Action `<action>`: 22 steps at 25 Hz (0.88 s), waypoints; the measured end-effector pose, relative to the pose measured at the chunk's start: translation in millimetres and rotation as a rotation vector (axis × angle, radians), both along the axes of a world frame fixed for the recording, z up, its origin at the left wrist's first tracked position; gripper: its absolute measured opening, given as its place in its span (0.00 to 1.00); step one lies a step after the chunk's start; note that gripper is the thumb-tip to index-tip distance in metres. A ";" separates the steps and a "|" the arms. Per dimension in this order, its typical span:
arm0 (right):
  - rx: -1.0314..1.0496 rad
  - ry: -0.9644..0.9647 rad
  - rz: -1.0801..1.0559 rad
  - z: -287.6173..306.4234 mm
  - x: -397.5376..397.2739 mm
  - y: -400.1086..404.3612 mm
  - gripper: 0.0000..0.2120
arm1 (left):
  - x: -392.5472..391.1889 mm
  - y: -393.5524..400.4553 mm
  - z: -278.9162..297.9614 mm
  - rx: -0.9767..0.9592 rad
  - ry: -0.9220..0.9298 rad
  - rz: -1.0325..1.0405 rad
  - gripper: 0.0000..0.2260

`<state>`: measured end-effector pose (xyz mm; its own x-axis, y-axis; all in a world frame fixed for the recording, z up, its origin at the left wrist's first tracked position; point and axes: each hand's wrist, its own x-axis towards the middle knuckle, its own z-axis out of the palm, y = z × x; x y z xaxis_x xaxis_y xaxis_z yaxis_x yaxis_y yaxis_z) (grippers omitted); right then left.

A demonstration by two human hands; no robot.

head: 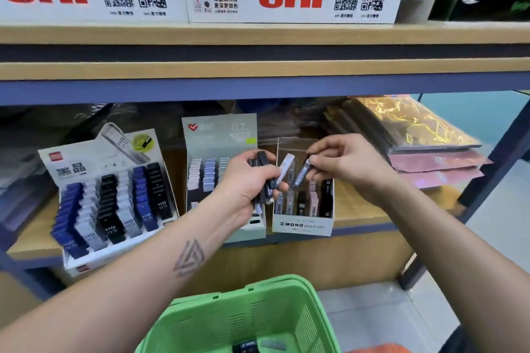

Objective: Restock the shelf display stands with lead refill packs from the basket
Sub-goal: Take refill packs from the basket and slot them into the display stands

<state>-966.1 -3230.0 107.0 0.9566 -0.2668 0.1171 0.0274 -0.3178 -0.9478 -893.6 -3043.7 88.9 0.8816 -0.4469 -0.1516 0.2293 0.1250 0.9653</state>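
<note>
Wooden shelving [258, 69], pale tiled floor [381, 321]

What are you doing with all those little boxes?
A person is filling up shop displays with pencil lead refills. The left hand grips a bunch of refill packs, and the right hand pinches one single pack over the MONO display box on the shelf. A green basket sits below, with a few more packs at its bottom.

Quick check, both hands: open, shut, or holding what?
Left hand: grips a bunch of lead refill packs.
Right hand: pinches one pack above the display box.
</note>
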 end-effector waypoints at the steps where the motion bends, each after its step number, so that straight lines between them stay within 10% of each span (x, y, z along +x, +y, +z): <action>1: 0.023 0.008 0.008 -1.3 -1.2 -1.2 0.05 | -0.3 -3.1 -2.2 0.009 0.000 0.011 0.10; 22: -0.115 -0.004 0.258 1.0 -13.8 -15.4 0.09 | 7.5 -0.8 17.5 -0.222 0.124 0.110 0.08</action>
